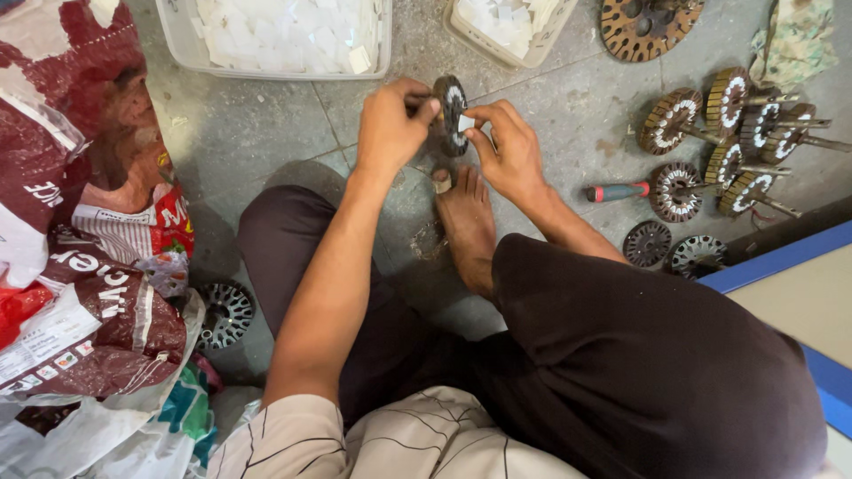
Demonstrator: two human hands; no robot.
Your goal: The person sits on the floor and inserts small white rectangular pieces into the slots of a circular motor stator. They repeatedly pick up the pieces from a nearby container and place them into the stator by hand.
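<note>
At nine o'clock of the view, a heap of red and white printed sacks (84,222) is seen on the stone floor (257,133), and a slotted metal disc (224,314) lies flat just beside it, at about seven o'clock. At eleven o'clock a pale plastic tray (177,40) filled with small white paper slips is set on the floor. Near the centre, at twelve o'clock, a round slotted stator core (451,113) is held on edge above a bare foot (466,222). The core is gripped at its left rim by the left hand (390,129), whose fingers are closed around it. The right hand (508,151) is closed in a pinch on a small white paper slip (465,122), which is pressed against the face of the core. A second tray (506,31) of slips stands at one o'clock. At two to three o'clock, a cluster of cores on shafts (737,133) with white slips fitted is laid on the floor, with a red-handled tool (617,192) just beside it and two bare discs (674,248) near it.
</note>
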